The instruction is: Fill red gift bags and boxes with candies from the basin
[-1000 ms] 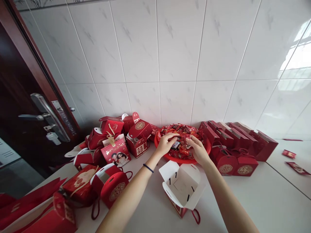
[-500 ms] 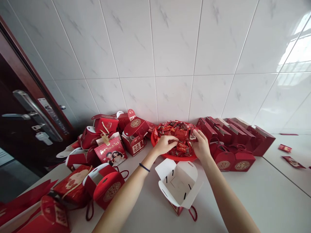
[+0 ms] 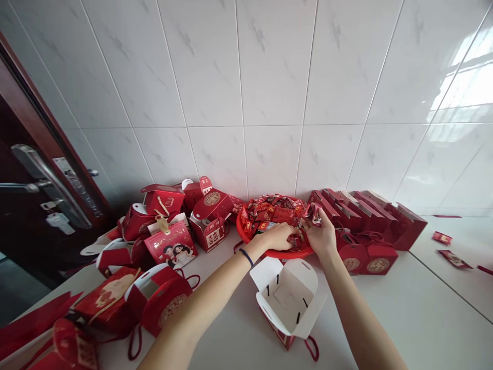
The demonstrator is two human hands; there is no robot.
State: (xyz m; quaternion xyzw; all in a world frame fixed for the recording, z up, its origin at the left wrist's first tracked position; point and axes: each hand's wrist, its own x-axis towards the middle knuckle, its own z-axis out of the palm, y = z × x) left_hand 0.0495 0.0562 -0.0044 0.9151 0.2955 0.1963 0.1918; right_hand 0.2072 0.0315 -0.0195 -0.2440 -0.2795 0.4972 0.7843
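A round red tray heaped with red-wrapped candies stands on the white counter against the tiled wall. My left hand reaches into the near side of the pile, fingers curled around candies. My right hand is at the tray's right edge, pinching a red wrapped candy between its fingertips. Just in front of the tray stands an open red gift box with its white flaps spread upward, and nothing shows inside it.
Several red gift boxes and bags crowd the counter to the left. A row of folded red boxes leans along the wall to the right. Loose red packets lie far right. A dark door with a metal handle stands left.
My left hand has slid right across the tray towards my right hand. My right hand has lifted a candy at the tray's right edge. The view has shifted slightly.
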